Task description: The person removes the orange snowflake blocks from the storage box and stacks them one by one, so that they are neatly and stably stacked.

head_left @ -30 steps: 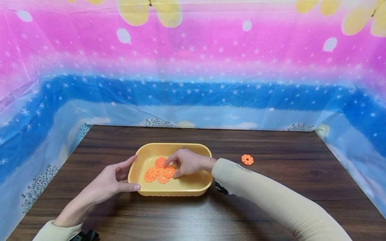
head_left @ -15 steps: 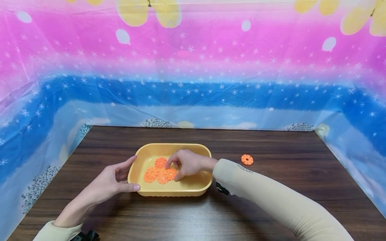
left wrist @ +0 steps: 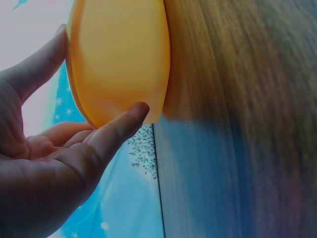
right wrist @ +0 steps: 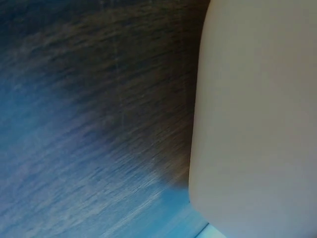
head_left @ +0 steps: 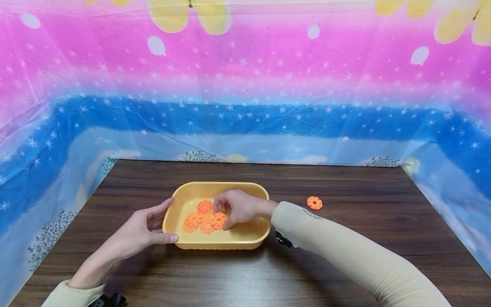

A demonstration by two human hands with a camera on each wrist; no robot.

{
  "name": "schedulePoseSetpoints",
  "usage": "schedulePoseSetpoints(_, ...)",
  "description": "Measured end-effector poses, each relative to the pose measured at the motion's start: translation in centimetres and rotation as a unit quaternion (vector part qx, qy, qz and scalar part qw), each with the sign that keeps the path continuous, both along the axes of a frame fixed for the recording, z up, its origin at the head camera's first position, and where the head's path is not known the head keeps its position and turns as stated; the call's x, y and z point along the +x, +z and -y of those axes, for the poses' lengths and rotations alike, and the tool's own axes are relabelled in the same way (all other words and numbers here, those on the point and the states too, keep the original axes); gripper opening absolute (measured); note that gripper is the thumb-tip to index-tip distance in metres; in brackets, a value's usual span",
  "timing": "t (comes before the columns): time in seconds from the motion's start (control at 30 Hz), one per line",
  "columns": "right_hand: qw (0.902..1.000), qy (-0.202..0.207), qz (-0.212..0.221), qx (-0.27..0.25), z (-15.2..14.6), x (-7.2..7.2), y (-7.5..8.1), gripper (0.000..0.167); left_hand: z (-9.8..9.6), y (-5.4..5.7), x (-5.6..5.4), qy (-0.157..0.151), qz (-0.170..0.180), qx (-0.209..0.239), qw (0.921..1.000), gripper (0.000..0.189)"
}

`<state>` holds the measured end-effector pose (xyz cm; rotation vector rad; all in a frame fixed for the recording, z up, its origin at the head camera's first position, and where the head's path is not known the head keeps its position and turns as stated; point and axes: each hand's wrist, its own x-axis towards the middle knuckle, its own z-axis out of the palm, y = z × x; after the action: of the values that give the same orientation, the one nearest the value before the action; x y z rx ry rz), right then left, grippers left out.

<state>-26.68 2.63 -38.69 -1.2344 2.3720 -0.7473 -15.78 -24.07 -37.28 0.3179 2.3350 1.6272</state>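
A yellow plastic basin sits on the table, holding several orange notched interlocking discs. My left hand grips the basin's left end, thumb at the near corner and fingers toward the far one. The left wrist view shows that hand against the basin's outer wall. My right hand reaches inside over the right rim. Its thumb and bent index finger pinch the rightmost orange notched disc. In the right wrist view a blurred pale wall, likely the basin's, covers that hand.
One more orange notched disc lies on the dark wooden table, right of the basin and beyond the right forearm. A pink and blue printed cloth hangs around the table's back and sides.
My right hand has shifted slightly right inside the basin, and the disc at its fingertips has slid the same way. The left hand stays on the basin's end.
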Motion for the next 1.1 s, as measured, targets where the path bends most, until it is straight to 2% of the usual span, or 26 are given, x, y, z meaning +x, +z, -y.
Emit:
schedulePoseSetpoints(0.37, 0.9999, 0.007, -0.011, -0.008, 0.14, -0.09, -0.06, 0.042, 0.03, 0.02, 0.12, -0.006, -0.007, 0.014, 0.9999, 0.097)
schedulePoseSetpoints(0.67, 0.9999, 0.007, 0.014, 0.003, -0.19, 0.19, 0.21, 0.048, 0.01, -0.1, 0.1, -0.005, 0.0, 0.018, 0.9998, 0.098)
schedulePoseSetpoints(1.1, 0.9998, 0.014, 0.007, 0.01, -0.34, 0.23, 0.23, 0.04, 0.01, -0.18, 0.01, -0.011, -0.002, 0.024, 0.9996, 0.098)
